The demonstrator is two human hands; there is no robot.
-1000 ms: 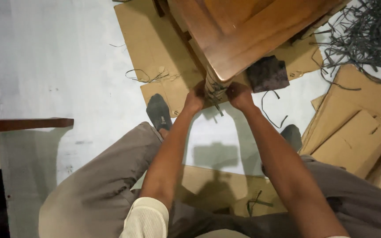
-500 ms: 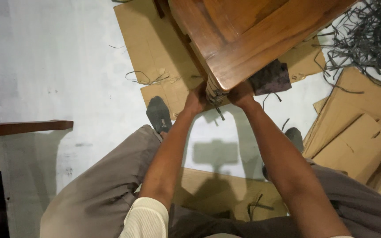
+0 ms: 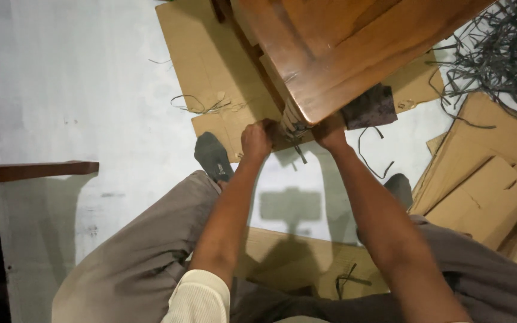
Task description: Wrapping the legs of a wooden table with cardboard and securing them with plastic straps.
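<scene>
A brown wooden table (image 3: 342, 48) stands over me, seen from above. Its near corner leg (image 3: 293, 121) is wrapped in cardboard with a black strap (image 3: 297, 142) tied around it, one loose end hanging down. My left hand (image 3: 255, 139) is a closed fist just left of the leg and seems to hold the strap. My right hand (image 3: 330, 131) presses on the leg's right side below the table corner, fingers curled around it and partly hidden.
A dark cloth (image 3: 369, 107) lies behind my right hand. Flat cardboard (image 3: 210, 66) lies beneath the table, folded boxes (image 3: 486, 185) at right, a heap of black straps (image 3: 498, 54) top right. A wooden bar (image 3: 31, 170) juts in at left. My socked foot (image 3: 212, 155) is close by.
My left hand has drawn a little to the left, away from the leg, closed as a fist. My right hand stays against the leg.
</scene>
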